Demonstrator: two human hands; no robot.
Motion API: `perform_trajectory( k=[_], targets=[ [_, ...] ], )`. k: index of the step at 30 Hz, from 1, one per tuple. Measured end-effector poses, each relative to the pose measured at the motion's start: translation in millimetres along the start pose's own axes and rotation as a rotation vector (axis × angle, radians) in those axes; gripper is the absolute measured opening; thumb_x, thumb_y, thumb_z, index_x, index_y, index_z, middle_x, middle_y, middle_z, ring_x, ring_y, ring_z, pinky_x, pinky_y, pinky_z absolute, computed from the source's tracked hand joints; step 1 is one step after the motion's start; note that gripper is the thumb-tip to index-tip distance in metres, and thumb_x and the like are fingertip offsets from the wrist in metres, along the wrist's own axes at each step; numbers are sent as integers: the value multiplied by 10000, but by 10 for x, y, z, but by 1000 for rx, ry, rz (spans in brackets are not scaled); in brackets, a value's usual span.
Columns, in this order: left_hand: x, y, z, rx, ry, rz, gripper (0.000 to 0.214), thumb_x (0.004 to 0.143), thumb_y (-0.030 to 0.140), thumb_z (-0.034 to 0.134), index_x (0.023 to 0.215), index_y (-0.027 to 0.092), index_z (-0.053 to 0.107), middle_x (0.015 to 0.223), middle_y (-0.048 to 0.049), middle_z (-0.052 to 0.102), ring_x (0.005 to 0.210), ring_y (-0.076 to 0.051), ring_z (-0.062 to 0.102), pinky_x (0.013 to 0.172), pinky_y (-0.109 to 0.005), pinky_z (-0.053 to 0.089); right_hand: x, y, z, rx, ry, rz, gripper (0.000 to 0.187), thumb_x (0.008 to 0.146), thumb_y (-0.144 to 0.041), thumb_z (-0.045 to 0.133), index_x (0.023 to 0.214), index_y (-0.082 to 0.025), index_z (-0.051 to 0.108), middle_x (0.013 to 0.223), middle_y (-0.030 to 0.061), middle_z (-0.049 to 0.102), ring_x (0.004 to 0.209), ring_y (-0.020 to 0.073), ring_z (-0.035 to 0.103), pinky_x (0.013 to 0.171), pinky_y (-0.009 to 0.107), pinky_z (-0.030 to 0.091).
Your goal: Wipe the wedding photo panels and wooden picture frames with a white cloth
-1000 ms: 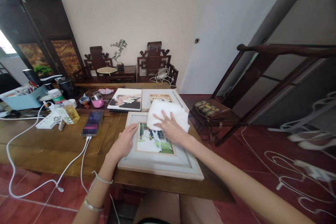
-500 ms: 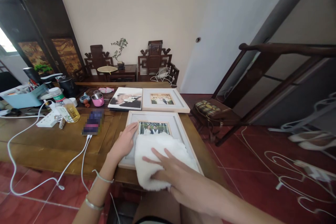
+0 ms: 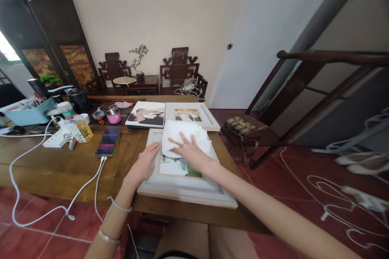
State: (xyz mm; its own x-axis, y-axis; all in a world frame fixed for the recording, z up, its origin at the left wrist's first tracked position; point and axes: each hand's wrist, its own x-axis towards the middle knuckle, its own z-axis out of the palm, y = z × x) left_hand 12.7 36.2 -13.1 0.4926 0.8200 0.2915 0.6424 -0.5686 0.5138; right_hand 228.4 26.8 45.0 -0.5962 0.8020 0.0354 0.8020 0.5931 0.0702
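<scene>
Framed photo [image 3: 185, 186] lies flat on the worktop [image 3: 73, 170], in the lower middle of the view, near the edge closest to you. Your right hand [image 3: 191, 151] is on top of a white cloth [image 3: 179, 126], fingers splayed and unclenched; the cloth covers the upper part of the framed photo, while the lower part of the print, with green and white in it, shows below. Your left hand [image 3: 144, 166] rests unclenched on the left border of the same piece, its fingers laid along it and its grip closed on nothing.

Just beyond, at the centre, you have a second framed photo [image 3: 210, 120], and touching its left side a flat square item with a picture cover [image 3: 154, 115]. Left of that stands a pink cup [image 3: 114, 117]. Nearer you, a phone [image 3: 107, 141] lies with white cables plugged into its near end. Farther left are a bottle [image 3: 80, 127] of yellow liquid, a white power strip [image 3: 56, 139] and, at the left edge, a light-blue box [image 3: 28, 114] of small things.
</scene>
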Motion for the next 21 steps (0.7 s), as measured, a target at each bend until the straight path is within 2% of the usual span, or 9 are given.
perform_trajectory(
  k=[3, 9, 12, 16, 21],
  targets=[
    [-1, -17, 14, 15, 4, 5, 700, 694, -54, 312, 1342, 196, 389, 1420, -80, 373, 1323, -194, 315, 1102, -482, 255, -208, -184, -103, 118, -107, -65, 692, 659, 151, 344, 1214, -209, 545, 1459, 56, 290, 1315, 443, 142, 917, 730, 229],
    [1, 34, -6, 42, 2, -19, 684, 708, -47, 297, 1349, 177, 377, 1425, -85, 368, 1325, -189, 312, 1103, -462, 257, -834, -592, -502, 367, -315, -112, 602, 660, 78, 386, 1162, -190, 582, 1456, 52, 295, 1331, 407, 114, 985, 678, 211],
    [0, 55, -14, 49, -7, -36, 665, 715, -42, 292, 1342, 159, 387, 1424, -91, 366, 1327, -187, 307, 1105, -454, 254, -943, -646, -480, 360, -326, -130, 638, 636, 63, 380, 1176, -221, 567, 1468, 16, 265, 1339, 386, 100, 999, 669, 209],
    [-3, 46, -12, 56, -18, -41, 658, 714, -41, 294, 1337, 149, 392, 1425, -98, 363, 1328, -191, 302, 1101, -464, 257, -724, -459, -189, 243, -191, -96, 734, 578, 97, 375, 1215, -229, 539, 1472, 9, 262, 1338, 390, 100, 1003, 668, 200],
    [-3, 36, -28, 46, -35, -31, 660, 714, -44, 291, 1336, 154, 392, 1425, -96, 360, 1330, -191, 296, 1103, -470, 252, -119, -63, 62, -19, -11, 80, 763, 600, 154, 347, 1248, -212, 516, 1489, 57, 210, 1327, 431, 106, 946, 724, 205]
  ],
)
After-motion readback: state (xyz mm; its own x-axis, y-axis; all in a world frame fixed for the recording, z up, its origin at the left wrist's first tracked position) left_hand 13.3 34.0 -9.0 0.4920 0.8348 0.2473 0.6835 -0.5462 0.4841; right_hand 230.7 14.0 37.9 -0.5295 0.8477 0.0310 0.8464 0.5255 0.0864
